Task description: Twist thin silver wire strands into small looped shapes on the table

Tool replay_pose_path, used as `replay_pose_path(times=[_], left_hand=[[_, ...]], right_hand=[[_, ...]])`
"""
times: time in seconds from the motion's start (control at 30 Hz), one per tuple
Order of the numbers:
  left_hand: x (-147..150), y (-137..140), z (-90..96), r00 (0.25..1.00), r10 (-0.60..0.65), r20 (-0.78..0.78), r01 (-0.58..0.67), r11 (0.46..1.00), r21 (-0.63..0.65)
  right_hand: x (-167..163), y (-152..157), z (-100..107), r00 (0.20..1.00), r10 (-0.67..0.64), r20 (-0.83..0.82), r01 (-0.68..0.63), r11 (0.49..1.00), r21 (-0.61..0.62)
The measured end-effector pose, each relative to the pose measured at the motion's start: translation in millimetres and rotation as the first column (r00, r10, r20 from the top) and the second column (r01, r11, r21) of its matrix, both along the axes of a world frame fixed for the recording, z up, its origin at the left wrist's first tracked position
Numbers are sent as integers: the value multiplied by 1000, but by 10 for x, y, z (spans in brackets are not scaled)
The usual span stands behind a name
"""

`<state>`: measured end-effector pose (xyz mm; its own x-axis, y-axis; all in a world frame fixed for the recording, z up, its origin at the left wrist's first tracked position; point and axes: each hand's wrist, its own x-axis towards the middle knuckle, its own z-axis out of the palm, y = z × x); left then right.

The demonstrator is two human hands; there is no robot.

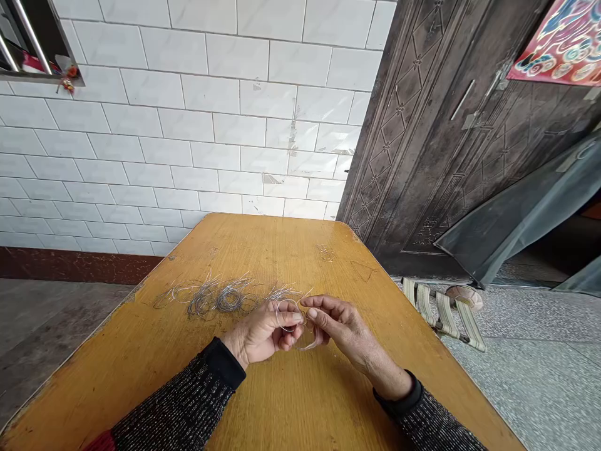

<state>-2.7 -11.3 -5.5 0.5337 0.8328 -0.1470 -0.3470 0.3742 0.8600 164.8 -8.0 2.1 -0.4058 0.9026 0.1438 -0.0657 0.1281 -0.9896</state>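
Note:
Over the middle of the wooden table, my left hand point(268, 330) pinches a thin pale wire loop point(278, 318) between thumb and fingers. Close beside it, my right hand point(340, 327) has thumb and forefinger bent together at the loop's right side, near a loose wire end. A further curve of wire hangs below, between the two hands. Behind my left hand lie several coiled bundles of grey wire point(230, 297) in a row, their cut ends sticking up. Part of the nearest bundle is hidden by my left hand.
The wooden table point(300, 401) runs up to a white tiled wall point(154, 94). Small wire rings point(325, 252) and a bent thin wire point(364, 270) lie toward its far right. A striped woven stool point(444, 313) stands on the floor at right, below a dark carved door point(422, 144).

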Motion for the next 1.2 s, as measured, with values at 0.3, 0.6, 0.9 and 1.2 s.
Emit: replay_pose_path(times=[0.3, 0.6, 0.9, 1.2], left_hand=[[22, -31, 5, 994, -105, -34, 103, 993, -62], [-8, -40, 51, 999, 43, -16, -42, 998, 40], [159, -78, -5, 953, 242, -181, -200, 954, 223], [144, -48, -32, 859, 492, -141, -456, 861, 226]], right_hand=[[27, 41, -40, 993, 95, -71, -96, 995, -8], [25, 101, -37, 966, -164, -198, 143, 983, -117], [-89, 50, -94, 962, -142, -233, 111, 984, -140], [-98, -33, -71, 992, -51, -117, 45, 998, -47]])
